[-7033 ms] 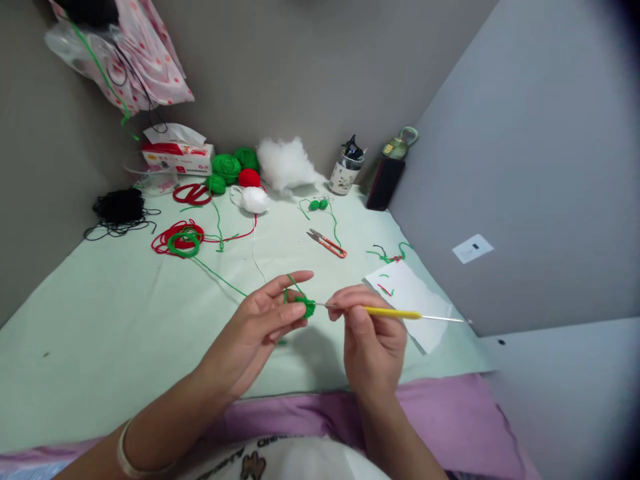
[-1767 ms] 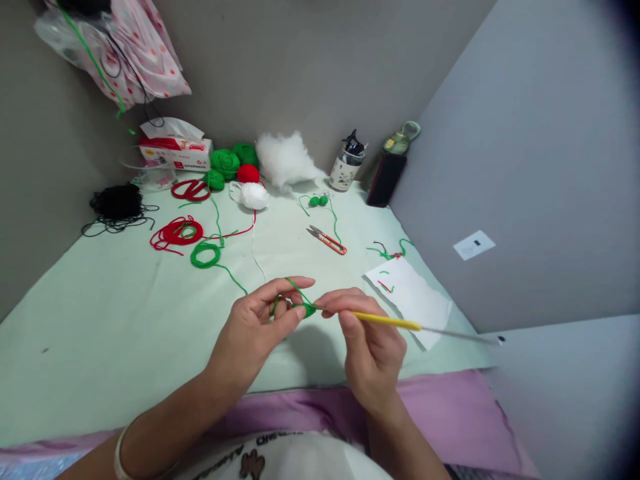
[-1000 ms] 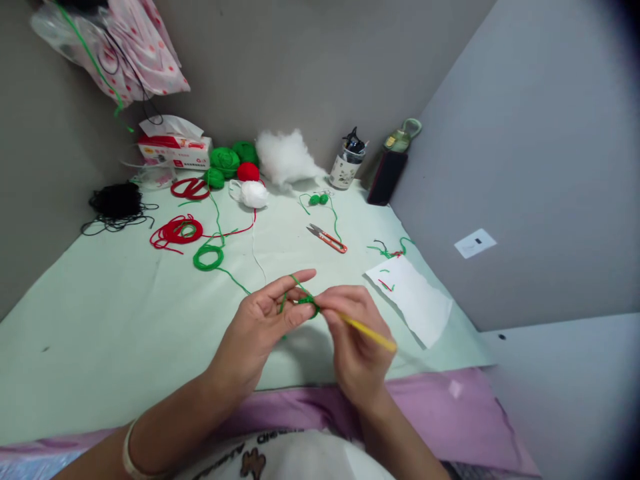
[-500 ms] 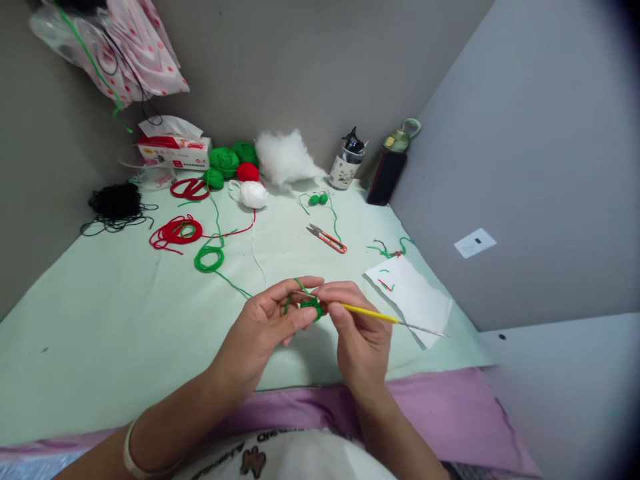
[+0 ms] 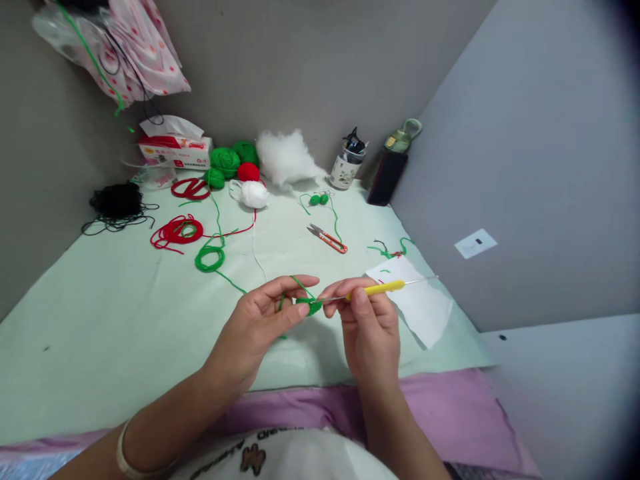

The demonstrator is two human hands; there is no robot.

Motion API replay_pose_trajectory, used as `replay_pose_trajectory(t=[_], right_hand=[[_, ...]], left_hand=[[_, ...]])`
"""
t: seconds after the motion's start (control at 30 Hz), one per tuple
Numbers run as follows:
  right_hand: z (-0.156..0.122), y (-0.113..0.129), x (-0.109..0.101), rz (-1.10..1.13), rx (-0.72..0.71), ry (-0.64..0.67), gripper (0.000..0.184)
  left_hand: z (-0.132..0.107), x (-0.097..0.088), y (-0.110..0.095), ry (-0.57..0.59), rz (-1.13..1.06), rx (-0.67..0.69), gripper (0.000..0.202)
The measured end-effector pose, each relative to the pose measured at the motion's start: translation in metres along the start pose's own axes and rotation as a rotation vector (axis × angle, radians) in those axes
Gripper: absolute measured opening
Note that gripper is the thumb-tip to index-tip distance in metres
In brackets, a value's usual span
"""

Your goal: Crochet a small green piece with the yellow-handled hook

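Note:
Between thumb and fingers, my left hand [image 5: 260,320] pinches a small green crochet piece [image 5: 311,307]. Green yarn [image 5: 233,285] runs from a loose coil on the table up to this hand and loops over its raised index finger. My right hand [image 5: 370,327] grips a crochet hook [image 5: 385,288] by its yellow handle. The hook's thin metal tip reaches left to the green piece, seemingly in its edge. Its other metal end points right, over the white paper. Both hands are above the front of the table.
Thread snips [image 5: 327,239] and two small green pieces [image 5: 319,199] lie ahead. Further back are yarn balls [image 5: 225,161], white stuffing [image 5: 287,159], red-handled scissors [image 5: 191,189], a tissue box [image 5: 176,152], a pen cup [image 5: 347,167] and a phone [image 5: 387,178]. Torn paper [image 5: 413,303] lies right.
My right hand has shifted right and turned, drawing the hook back, with its handle now tilted upward to the right. My left hand has moved slightly left, still pinching the green piece.

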State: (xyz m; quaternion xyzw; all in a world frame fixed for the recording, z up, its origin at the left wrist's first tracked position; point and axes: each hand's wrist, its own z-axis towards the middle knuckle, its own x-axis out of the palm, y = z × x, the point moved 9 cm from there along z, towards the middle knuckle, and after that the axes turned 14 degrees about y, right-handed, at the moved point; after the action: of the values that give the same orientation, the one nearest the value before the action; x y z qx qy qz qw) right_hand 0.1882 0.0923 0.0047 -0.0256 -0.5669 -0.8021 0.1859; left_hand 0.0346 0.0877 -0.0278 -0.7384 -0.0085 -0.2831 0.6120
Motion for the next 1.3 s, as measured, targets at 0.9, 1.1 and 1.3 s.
replay_pose_trajectory(t=[0.9,1.1,1.3], right_hand=[[-0.006,0.021,0.011,-0.357,-0.161,0.051,0.019],[-0.021,0.034,0.025,-0.665,-0.289,0.092,0.03],[-0.004,0.013,-0.002,-0.149,-0.07,-0.01,0.018]], left_hand=[[0.002,0.011,-0.001,0.09,-0.146,-0.006,0.027],[0.002,0.01,-0.002,0.039,-0.137,0.0,0.042],[0.003,0.015,0.009,0.183,-0.285,-0.154,0.052]])
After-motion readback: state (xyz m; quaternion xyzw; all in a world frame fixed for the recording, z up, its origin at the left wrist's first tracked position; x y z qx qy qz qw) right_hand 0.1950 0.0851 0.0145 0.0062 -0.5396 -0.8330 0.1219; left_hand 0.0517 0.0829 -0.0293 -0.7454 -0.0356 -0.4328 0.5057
